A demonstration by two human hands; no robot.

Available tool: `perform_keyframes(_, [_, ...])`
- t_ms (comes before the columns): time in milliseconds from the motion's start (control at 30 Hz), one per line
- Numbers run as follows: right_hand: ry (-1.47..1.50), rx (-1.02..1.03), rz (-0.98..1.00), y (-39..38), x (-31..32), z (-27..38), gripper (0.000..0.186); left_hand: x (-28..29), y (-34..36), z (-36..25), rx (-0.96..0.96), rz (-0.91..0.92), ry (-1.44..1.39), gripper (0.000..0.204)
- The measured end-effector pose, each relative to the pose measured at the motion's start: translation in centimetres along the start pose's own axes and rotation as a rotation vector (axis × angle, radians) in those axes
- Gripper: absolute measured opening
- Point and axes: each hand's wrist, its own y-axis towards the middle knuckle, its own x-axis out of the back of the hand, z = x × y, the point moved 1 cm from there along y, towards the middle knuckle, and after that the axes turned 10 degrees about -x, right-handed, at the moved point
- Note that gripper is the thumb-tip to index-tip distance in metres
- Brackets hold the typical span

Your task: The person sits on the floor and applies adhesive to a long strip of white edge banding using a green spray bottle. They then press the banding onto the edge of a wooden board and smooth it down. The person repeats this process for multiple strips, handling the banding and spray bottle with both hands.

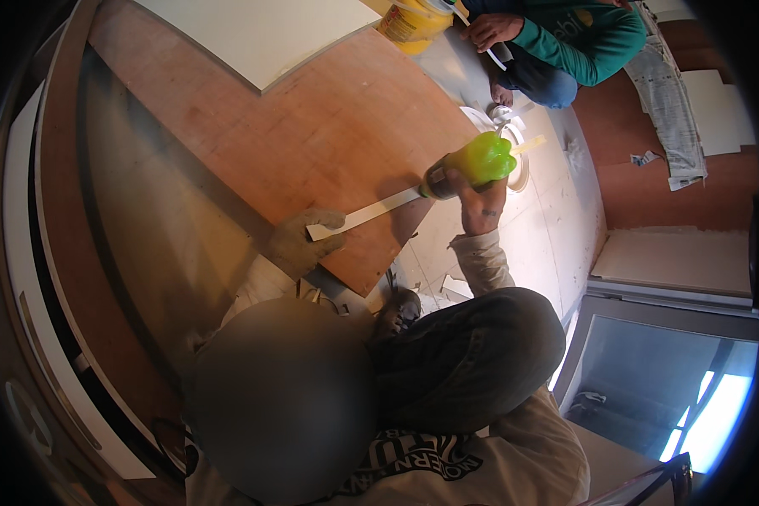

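While right hand (482, 203) holds bottle (487, 158), bucket (412, 27) beyond board (304, 118), knee (521, 341) hiding floor (527, 236)

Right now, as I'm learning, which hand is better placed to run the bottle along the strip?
Likely the right hand: it holds the green bottle; the left hand holds the white strip.

Bright green bottle (483, 160) (dark at one end), white strip (369, 212), reddish-brown board (312, 126), yellow bucket (413, 27), co-worker's green sleeve (569, 59)
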Motion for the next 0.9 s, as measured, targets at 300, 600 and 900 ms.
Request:
perform_keyframes(300, [-0.024, 0.010, -0.065, -0.2, -0.9, -0.3, 0.053, 0.3, -2.1, 0.5, -0.012, -0.201, -0.123, 0.026])
perform_keyframes(600, [0.138, -0.091, 0.149, -3.6, -4.4, 1.6, 0.056, 0.2, -2.0, 0.8, 0.094, -0.175, -0.145, 0.027])
perform_keyframes(900, [0.053, -0.007, -0.048, 0.2, -0.2, -0.3, 0.054, 1.1, -2.9, 1.2, -0.068, -0.207, -0.050, 0.027])
